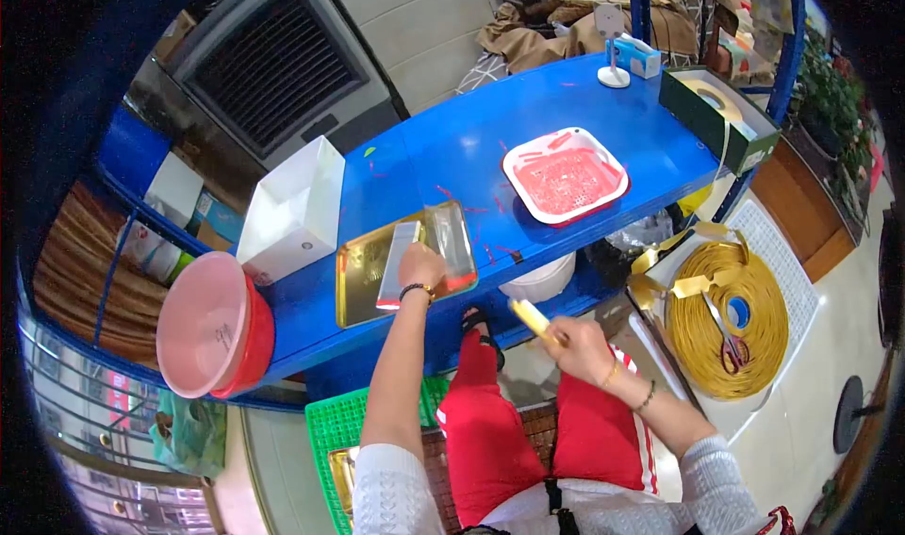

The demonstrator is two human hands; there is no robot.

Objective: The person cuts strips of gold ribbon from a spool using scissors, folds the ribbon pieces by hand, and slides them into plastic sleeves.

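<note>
My left hand (421, 266), its fingers closed, is over a shallow gold tray (363, 262) on the blue table. Under it lies a long, flat whitish packet (390, 276) with a red end; the fingertips are partly hidden, and a bit of yellow shows by them. A clear plastic sleeve (448, 238) with a red end lies beside it in the tray. My right hand (580, 348) is raised above my right knee, in front of the table. It is closed on a flat yellow strip (531, 318) that points toward the table.
A white basin (514, 172) with red pieces stands right of the tray. At left are a white box (292, 210) and pink basins (203, 323). A coil of gold ribbon (683, 342) with scissors (733, 351) lies at right. A green crate (325, 431) is below.
</note>
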